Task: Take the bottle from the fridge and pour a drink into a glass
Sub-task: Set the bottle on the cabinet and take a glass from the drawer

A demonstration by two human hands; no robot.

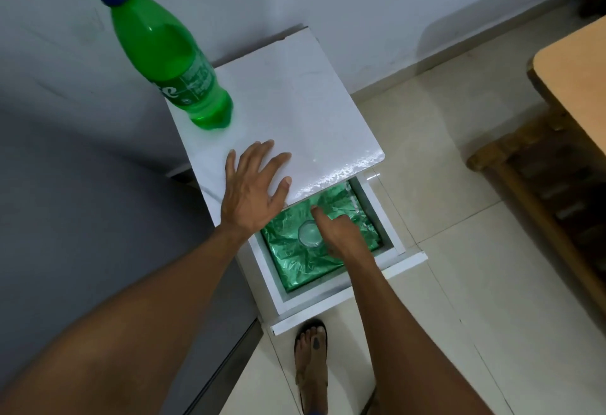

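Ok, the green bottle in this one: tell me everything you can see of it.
The green bottle is translucent plastic with a blue screw cap, still on. A green label with white print wraps its lower body. Liquid fills it to about the shoulder. It stands upright on the white cabinet top, near the back left corner beside the grey fridge. Neither hand touches it: the left hand lies flat on the top, the right hand reaches into the open drawer.

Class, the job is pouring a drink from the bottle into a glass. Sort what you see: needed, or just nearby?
Needed: green bottle; glass in the open drawer; left hand; right hand.

Just nearby: wooden table; sandal.
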